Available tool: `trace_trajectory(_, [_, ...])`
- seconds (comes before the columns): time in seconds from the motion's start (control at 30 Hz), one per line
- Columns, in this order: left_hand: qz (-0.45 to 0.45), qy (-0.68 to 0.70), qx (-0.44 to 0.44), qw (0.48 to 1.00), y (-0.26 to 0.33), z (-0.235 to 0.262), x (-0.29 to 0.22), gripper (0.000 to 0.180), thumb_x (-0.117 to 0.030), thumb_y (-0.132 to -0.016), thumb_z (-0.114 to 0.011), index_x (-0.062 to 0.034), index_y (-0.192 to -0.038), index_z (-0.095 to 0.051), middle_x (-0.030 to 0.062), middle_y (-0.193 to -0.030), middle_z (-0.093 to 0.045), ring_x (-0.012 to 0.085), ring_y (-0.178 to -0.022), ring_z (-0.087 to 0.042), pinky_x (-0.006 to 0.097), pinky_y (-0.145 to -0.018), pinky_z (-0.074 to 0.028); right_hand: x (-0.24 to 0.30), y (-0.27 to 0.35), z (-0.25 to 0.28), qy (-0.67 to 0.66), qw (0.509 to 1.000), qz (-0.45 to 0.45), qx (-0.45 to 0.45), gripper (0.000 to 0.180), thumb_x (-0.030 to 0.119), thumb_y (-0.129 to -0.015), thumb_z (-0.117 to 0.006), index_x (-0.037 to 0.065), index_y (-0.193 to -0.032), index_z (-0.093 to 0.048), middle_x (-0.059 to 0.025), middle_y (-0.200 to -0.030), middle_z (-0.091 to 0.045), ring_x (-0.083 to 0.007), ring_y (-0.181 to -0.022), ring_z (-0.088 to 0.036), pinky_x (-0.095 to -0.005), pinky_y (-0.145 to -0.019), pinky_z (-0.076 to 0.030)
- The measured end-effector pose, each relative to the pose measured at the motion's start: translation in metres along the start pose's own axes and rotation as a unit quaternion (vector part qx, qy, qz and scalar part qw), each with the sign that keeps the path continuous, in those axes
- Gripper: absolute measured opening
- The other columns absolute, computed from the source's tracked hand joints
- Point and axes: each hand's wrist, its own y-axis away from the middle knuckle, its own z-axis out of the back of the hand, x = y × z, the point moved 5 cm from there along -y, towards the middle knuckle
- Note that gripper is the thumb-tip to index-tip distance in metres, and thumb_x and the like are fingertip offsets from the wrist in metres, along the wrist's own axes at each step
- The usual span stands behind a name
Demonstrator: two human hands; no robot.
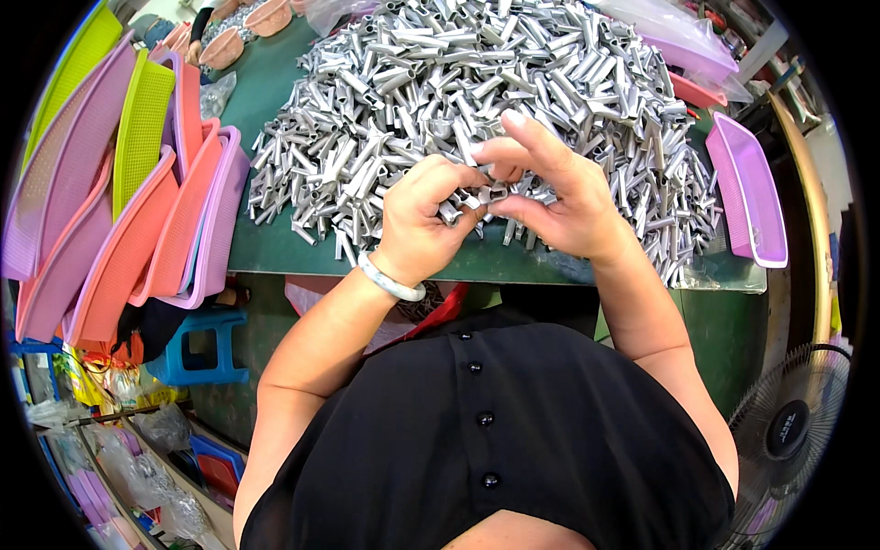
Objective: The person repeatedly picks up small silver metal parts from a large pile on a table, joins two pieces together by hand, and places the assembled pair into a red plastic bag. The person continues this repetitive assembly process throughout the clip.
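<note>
In front of me my left hand (423, 213) is closed, palm toward the pile, with a bangle on its wrist. Between its thumb and fingers is a small silver metal piece (473, 198); a tube end (449, 214) also shows beneath its fingers. My right hand (566, 197) meets it from the other side, thumb and a bent finger at the end of the same piece, its other fingers raised. How firmly the right fingertips pinch cannot be made out. Beyond both hands a big heap of short silver metal tubes (422, 78) covers much of the green table (266, 246).
Nested pink, purple and green plastic baskets (128, 211) lean at the left. A purple basket (747, 192) sits on the right edge. Below are a blue stool (206, 348) and a fan (788, 431). At the far left another person's hand (193, 53) is near peach bowls (223, 49).
</note>
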Motion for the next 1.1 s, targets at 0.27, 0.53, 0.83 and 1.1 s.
trace_trajectory(0.27, [-0.030,-0.039,-0.012,0.999,0.002,0.005,-0.002,0.026,0.006,-0.063,-0.073,-0.0035,-0.085,-0.062,0.0071,-0.079,-0.060,0.0187,-0.066,-0.055,0.028,-0.060,-0.044,-0.018,-0.004,0.013,0.218,0.974,-0.027,-0.050,0.041,0.004,-0.074,-0.069,0.001,-0.113,-0.057,-0.0150,-0.105,-0.060,-0.0283,-0.092,-0.059,-0.0348,-0.080,-0.049])
trace_trajectory(0.53, [0.207,0.273,-0.031,0.939,0.014,-0.006,0.017,0.015,0.001,-0.083,-0.060,-0.0049,-0.090,-0.048,0.0089,-0.097,-0.063,0.0058,-0.068,-0.056,0.020,-0.061,-0.048,-0.032,-0.009,-0.002,0.313,0.946,-0.081,-0.004,0.027,0.008,-0.072,-0.070,0.002,-0.096,-0.059,-0.0121,-0.098,-0.056,-0.0316,-0.091,-0.056,-0.0381,-0.079,-0.047])
trace_trajectory(0.83, [0.194,0.168,-0.009,0.966,0.011,-0.012,0.016,0.040,0.000,-0.077,-0.069,-0.0018,-0.116,-0.057,0.0018,-0.095,-0.059,0.0064,-0.082,-0.053,0.021,-0.073,-0.045,-0.021,-0.003,0.004,0.205,0.977,-0.024,-0.049,0.024,0.004,-0.064,-0.074,0.005,-0.082,-0.058,-0.0070,-0.084,-0.062,-0.0281,-0.079,-0.058,-0.0360,-0.069,-0.047])
trace_trajectory(1.1, [0.112,0.064,-0.015,0.991,0.001,-0.012,0.015,0.037,-0.002,-0.076,-0.072,-0.0028,-0.111,-0.061,0.0031,-0.096,-0.061,0.0117,-0.089,-0.057,0.027,-0.083,-0.046,-0.016,-0.003,0.005,0.125,0.990,0.009,-0.068,0.024,0.001,-0.065,-0.074,0.004,-0.084,-0.060,-0.0066,-0.085,-0.064,-0.0253,-0.080,-0.060,-0.0332,-0.070,-0.049])
